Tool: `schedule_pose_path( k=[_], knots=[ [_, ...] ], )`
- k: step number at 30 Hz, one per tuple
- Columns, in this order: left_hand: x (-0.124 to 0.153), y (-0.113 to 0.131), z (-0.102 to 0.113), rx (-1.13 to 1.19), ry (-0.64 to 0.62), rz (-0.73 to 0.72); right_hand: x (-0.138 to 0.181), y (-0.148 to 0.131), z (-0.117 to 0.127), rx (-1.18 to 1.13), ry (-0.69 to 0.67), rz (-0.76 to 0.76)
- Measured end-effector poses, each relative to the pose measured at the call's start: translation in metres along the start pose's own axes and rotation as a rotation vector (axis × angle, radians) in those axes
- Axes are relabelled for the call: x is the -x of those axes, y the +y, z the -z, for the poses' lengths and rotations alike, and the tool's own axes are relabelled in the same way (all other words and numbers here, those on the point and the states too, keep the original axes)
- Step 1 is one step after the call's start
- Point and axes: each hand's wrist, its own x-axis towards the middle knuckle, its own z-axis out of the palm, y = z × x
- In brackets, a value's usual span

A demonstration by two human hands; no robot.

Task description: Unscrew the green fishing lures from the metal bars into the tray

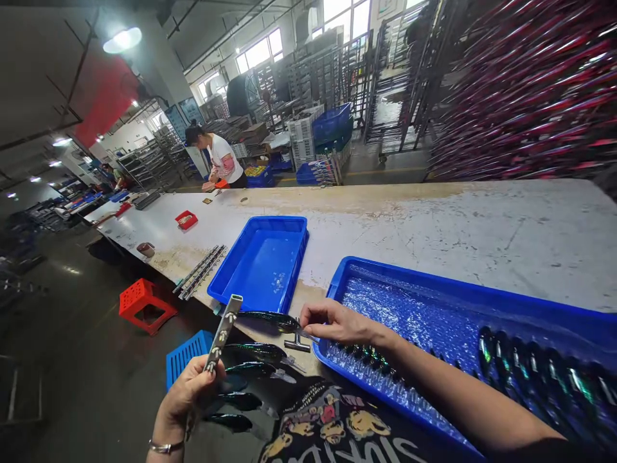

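Observation:
My left hand [190, 389] is closed round a long metal rack strip [222, 331] that carries several dark green fishing lures [253, 352] clipped along it. My right hand [332, 321] pinches the tail end of the topmost lure [267, 318] on that strip, right at the near left corner of a large blue tray [434, 283]. The tray holds several more glossy dark lures [530, 366] lined up along its right side.
A smaller blue tray [263, 260] sits left of the big one, with metal strips [200, 271] beside it. A red stool [144, 303] and a blue crate [186, 355] stand on the floor. Another person [219, 161] works at the table's far end. Racks of lures [525, 90] rise at right.

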Motion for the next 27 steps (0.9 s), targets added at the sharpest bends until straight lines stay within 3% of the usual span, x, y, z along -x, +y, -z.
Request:
schedule_pose_path(
  k=[5,12,15,19,21,24,27],
  knots=[
    [-0.026,0.015,0.018,0.017,-0.161,0.005,-0.014,0.000,0.001,-0.060,-0.022,-0.023],
    [-0.058,0.017,0.024,0.024,-0.239,-0.008,-0.028,0.005,0.003,-0.162,0.066,0.011],
    [-0.063,0.013,0.025,0.078,-0.242,-0.050,-0.033,0.010,0.002,-0.261,0.195,0.047],
    [-0.069,0.003,0.032,0.171,-0.309,-0.131,-0.040,0.028,-0.008,-0.592,0.456,0.068],
    [-0.071,-0.003,0.037,0.214,-0.346,-0.164,-0.041,0.039,-0.016,-0.641,0.421,-0.017],
    [-0.075,-0.009,0.042,0.251,-0.384,-0.165,-0.040,0.050,-0.028,-0.579,0.220,-0.201],
    [-0.078,-0.011,0.043,0.264,-0.398,-0.138,-0.039,0.049,-0.036,-0.484,0.046,-0.243]
  ],
)
